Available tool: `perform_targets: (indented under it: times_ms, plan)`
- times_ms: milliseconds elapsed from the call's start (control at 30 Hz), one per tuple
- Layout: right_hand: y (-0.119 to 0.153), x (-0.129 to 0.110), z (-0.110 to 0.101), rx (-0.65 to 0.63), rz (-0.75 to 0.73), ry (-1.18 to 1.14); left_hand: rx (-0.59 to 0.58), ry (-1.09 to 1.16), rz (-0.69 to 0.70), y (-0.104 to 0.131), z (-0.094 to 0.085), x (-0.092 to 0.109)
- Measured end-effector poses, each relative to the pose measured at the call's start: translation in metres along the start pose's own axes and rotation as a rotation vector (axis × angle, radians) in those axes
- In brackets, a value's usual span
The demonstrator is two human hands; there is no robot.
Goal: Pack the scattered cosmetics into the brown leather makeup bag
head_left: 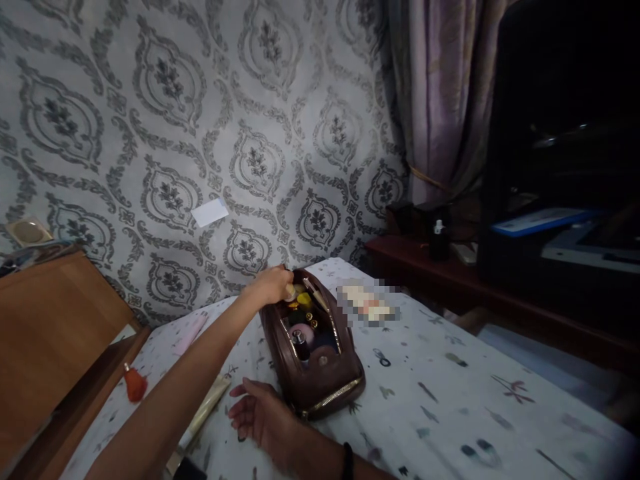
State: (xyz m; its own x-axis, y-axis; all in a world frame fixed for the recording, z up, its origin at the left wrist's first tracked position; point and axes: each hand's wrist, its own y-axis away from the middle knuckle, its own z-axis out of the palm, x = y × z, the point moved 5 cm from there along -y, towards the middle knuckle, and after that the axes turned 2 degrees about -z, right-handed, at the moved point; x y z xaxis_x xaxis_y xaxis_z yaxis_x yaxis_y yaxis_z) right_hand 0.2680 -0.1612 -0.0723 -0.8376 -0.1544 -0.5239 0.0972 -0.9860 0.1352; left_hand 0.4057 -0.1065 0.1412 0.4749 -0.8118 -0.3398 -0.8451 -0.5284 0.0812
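A dark brown handbag (pixel 327 380) lies unzipped on the patterned sheet, its gold zipper teeth parted. Inside, I can see a dark bottle with a silver cap (pixel 300 345), a pink round item (pixel 301 331), a yellow item (pixel 304 300) and small gold-coloured pieces (pixel 311 319). My left hand (pixel 273 287) is at the far left end of the opening, fingers closed around a small pale yellowish thing (pixel 291 291) too covered to name. Beside the bag's near left corner, my right hand (pixel 265 420) holds nothing; its fingers are loosely curled and apart.
Left of my arm sits a red-orange bottle (pixel 134 383). A pale yellow tube (pixel 205 408) lies partly under my left forearm. Right of the bag is a blurred-out item (pixel 369 303). A dark red shelf (pixel 415 252) and a wooden board (pixel 65 320) flank the bed.
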Motion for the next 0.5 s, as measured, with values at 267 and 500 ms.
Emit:
perform_targets:
  times_ms: [267, 500]
  plan:
    - [-0.002, 0.002, 0.0, -0.068, -0.01, -0.036, -0.227, -0.079, -0.018, -0.036, 0.021, 0.017]
    - [-0.002, 0.003, -0.001, -0.071, -0.031, -0.042, -0.353, -0.023, -0.053, -0.053, 0.043, 0.014]
